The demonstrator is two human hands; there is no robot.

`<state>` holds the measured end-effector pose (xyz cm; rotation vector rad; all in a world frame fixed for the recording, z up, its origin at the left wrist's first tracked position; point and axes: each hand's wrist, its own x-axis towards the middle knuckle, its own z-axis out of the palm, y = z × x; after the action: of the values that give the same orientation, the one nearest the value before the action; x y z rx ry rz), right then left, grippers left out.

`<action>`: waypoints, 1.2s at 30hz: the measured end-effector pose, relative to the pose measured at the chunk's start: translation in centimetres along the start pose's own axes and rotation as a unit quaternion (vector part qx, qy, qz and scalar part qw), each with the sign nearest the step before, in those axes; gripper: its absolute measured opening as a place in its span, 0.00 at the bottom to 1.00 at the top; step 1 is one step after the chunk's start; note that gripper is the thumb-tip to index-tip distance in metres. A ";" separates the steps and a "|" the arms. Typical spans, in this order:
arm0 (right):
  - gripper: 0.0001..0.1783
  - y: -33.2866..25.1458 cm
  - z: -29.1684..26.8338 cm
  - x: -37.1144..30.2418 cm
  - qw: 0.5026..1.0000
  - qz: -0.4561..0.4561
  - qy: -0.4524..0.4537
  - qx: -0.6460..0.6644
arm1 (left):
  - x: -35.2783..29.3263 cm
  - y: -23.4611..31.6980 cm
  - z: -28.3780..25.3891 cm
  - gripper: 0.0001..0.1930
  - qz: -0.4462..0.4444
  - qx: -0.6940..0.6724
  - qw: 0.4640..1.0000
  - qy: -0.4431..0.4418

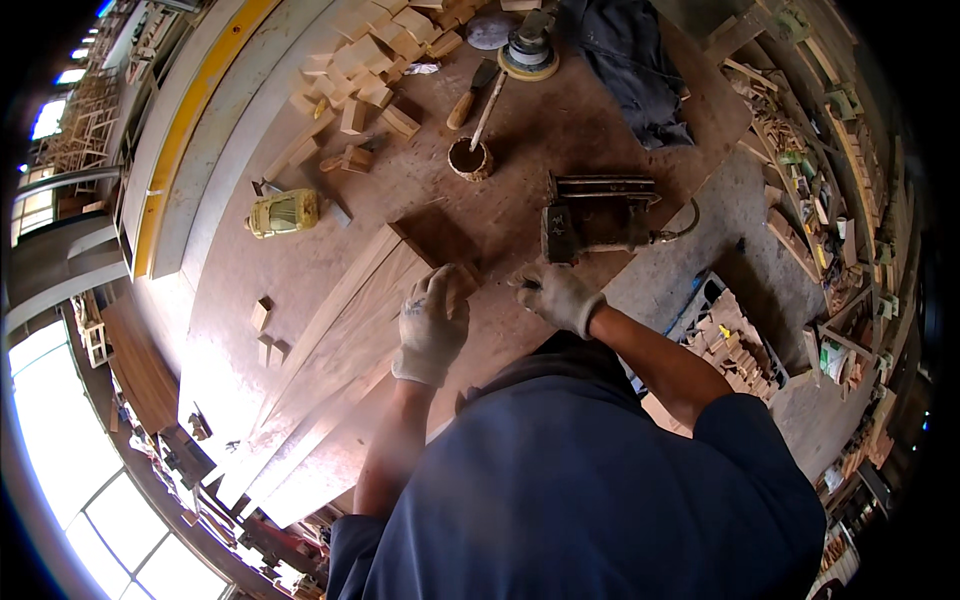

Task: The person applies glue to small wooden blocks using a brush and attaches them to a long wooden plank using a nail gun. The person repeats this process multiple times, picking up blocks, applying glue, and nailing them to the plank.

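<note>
Long tapered wooden boards (340, 320) lie side by side on the brown worktable, running from lower left toward its middle. At their upper end, my gloved left hand (432, 322) has its fingers closed around a small wooden block (462, 284). To the right, my gloved right hand (556, 298) hovers with its fingertips curled together; whatever may be in them is too small to make out. Just above that hand rests a dark nail gun (598, 222) with a hose at its right end. Both gloves are pale and knitted.
A glue pot (470, 158) with a stick stands beyond my hands, near a brush (472, 95) and a round sander (528, 52). Wooden blocks (350, 70) are piled at the far left. A yellowish bottle (284, 214) lies left; a crate of offcuts (735, 345) sits right.
</note>
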<state>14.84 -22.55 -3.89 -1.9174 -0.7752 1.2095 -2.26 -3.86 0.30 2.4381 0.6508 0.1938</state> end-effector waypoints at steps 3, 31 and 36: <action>0.19 0.2 0.1 0.4 1.000 0.017 -0.009 0.023 | 0.2 0.5 -0.6 0.28 -0.008 -0.010 1.000 -0.019; 0.19 -5.9 2.9 2.1 0.994 -0.002 0.095 -0.061 | 1.8 1.1 0.0 0.17 -0.018 0.094 0.994 -0.042; 0.19 -6.2 2.5 2.5 0.997 0.031 0.069 -0.025 | 1.6 0.7 0.2 0.22 -0.030 0.103 0.992 -0.067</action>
<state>12.81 -16.52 -0.67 -2.0554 -0.6839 1.0893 -0.49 -3.63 0.54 2.5977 0.7127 -0.0644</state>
